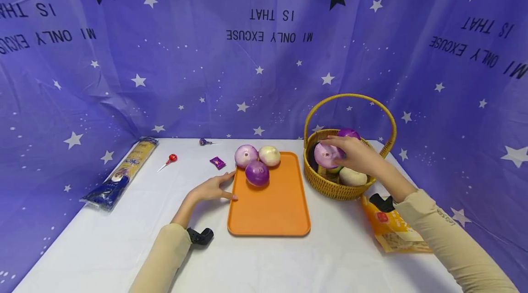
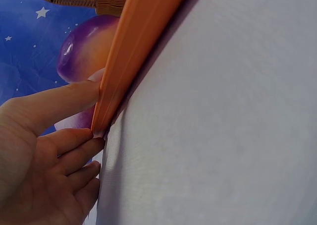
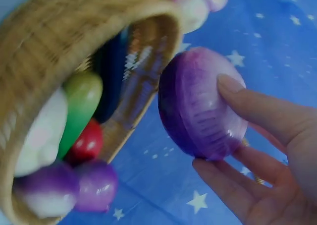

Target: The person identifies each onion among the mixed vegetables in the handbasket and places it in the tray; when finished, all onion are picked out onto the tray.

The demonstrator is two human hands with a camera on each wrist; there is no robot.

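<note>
Gripping a purple onion (image 1: 327, 155), the right hand (image 1: 358, 155) hovers over the basket (image 1: 330, 187).

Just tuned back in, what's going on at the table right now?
A person's right hand holds a purple-and-white onion just above the woven wicker basket, which holds more vegetables. The left hand rests flat on the white table, fingertips against the edge of the orange plastic tray. Three onions sit at the tray's far end.
</note>
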